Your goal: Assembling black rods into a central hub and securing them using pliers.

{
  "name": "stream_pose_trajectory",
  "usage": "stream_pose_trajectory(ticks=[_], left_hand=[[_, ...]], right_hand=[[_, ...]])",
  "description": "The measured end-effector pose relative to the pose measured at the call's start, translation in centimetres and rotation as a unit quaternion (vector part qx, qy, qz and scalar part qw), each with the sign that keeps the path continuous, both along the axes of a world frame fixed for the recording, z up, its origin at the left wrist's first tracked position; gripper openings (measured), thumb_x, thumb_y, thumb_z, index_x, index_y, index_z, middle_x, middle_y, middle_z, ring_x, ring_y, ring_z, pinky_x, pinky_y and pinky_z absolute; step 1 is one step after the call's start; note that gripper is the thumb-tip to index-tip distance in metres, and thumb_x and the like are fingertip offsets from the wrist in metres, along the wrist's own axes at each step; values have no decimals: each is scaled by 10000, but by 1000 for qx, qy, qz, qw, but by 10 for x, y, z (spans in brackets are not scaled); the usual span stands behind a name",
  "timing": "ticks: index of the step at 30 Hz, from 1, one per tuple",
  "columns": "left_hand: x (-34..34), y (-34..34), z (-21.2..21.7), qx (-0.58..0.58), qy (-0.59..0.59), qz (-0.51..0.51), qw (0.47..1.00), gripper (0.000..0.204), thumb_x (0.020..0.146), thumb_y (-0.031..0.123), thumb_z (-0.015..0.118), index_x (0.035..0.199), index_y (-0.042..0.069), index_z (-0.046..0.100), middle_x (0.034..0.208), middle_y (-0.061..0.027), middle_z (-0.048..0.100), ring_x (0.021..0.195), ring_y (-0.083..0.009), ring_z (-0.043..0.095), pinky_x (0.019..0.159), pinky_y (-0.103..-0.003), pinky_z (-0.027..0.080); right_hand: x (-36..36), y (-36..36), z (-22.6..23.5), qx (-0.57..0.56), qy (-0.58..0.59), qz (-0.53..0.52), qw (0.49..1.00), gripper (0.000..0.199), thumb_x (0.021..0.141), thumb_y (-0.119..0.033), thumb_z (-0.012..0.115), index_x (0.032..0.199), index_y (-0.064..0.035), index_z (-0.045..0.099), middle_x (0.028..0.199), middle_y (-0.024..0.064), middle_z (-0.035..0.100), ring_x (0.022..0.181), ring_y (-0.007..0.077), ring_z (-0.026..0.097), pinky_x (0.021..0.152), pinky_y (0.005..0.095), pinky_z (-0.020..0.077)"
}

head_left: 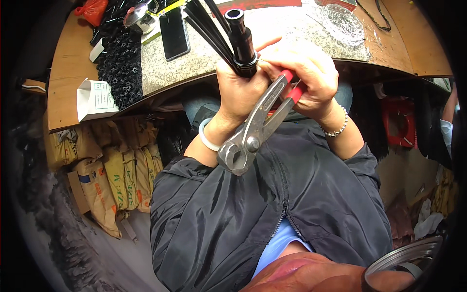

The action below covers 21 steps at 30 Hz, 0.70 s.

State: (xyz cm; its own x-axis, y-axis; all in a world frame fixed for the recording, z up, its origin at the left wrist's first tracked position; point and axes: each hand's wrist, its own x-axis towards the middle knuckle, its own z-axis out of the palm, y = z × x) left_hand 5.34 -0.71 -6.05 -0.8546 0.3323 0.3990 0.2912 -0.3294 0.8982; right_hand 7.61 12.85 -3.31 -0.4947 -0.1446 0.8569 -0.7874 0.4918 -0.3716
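My left hand [234, 93], a pale bangle on its wrist, is closed around what looks like a black umbrella frame [242, 46]. The frame's glossy tube points up and away from me, and several thin dark ribs fan out to its left. In my right hand [314, 73] are the red handles of a pair of steel end-cutting pincers [257, 121]. Their jaws point back toward my chest and grip nothing that I can see. Fingers of the right hand also meet the base of the tube, where the exact contact is hidden.
On the bench [168, 78] lie a smartphone [174, 34], a heap of small black star-shaped parts [121, 68], a white carton [96, 101] and a metal-lidded container [138, 18]. A clear glass dish [342, 24] is at the far right. Sacks [99, 187] stand below left.
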Motion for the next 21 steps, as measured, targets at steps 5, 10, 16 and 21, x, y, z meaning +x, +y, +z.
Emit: stream_pose_trajectory(ticks=[5,10,16,21], left_hand=[[5,2,11,-10,-68,43,997,206,849,77,587,1007,-53,599,752,-45,611,542,-18,483,464,-151,361],[4,-5,16,13,-100,64,993,68,820,52,630,841,-11,646,532,53,504,424,0,396,379,-164,257],[-2,-9,20,-1,-123,18,992,67,797,12,641,857,-15,649,577,35,541,460,-4,427,401,-166,280],[-1,-5,31,7,-145,13,989,87,783,19,657,858,-23,650,581,26,545,481,-11,458,422,-157,316]], right_hand=[[-1,-1,-4,-29,7,-2,1000,196,690,-28,719,863,-6,630,773,98,644,688,213,624,635,285,492],[-3,8,-9,-38,0,-17,999,205,689,0,717,877,-14,636,773,98,642,684,204,623,635,275,492],[-6,20,-8,76,68,-44,994,242,649,-51,675,886,-8,655,760,90,637,673,215,625,619,296,490],[-3,22,-9,114,54,-95,987,235,649,-39,665,882,-9,656,755,90,638,668,216,626,615,288,491]])
